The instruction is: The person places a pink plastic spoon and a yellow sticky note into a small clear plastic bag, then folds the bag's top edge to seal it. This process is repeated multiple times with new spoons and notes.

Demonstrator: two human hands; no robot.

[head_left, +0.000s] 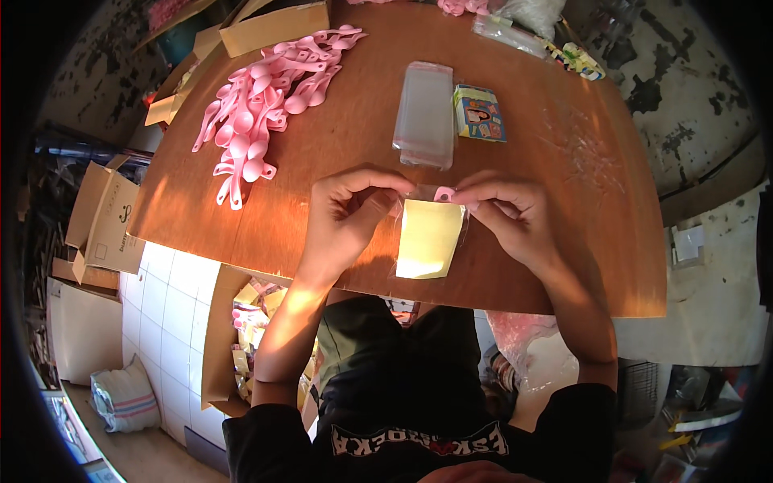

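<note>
Brown tabletop (564, 266) bears, nearest its front edge, a clear bag (428, 237) lying lengthwise toward the person, its far mouth pinched by left hand (345, 221) and right hand (507, 213), beyond them spare bags (424, 114), pink spoons (262, 105) far-left.

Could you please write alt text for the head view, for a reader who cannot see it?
Two bare hands, left hand and right hand, pinch the top of a clear bag holding a yellow card at the near edge of a wooden table. Behind lie a pile of pink spoons, a stack of clear bags and a small stack of colourful cards.
</note>
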